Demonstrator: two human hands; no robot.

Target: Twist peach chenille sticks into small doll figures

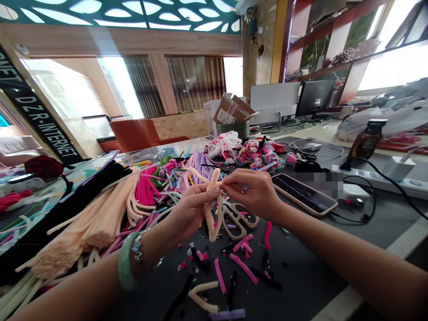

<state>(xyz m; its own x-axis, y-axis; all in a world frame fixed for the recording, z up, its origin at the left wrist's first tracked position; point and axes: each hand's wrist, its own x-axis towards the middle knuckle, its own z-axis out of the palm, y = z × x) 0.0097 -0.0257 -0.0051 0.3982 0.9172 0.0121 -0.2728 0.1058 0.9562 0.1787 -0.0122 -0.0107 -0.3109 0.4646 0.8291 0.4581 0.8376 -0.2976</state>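
Note:
A bent cream pipe cleaner figure (210,218) is held up over the dark table, its stems crossing near the top and folding to a point below. My left hand (189,209) pinches it from the left, thumb at the crossing. From the right, my right hand (254,189) has its fingertips closed at the same crossing, on a short cream end. Scissors with beige handles (239,220) lie on the table just behind and below the hands, partly covered. A loose bent cream piece (203,298) rests near the front edge.
Bundles of peach pipe cleaners (96,223) and pink ones (146,187) pile up on the left. Cut scraps (245,269) litter the table in front. To the right lie a phone (304,194), a power strip (377,176) with cables and a brown bottle (368,138).

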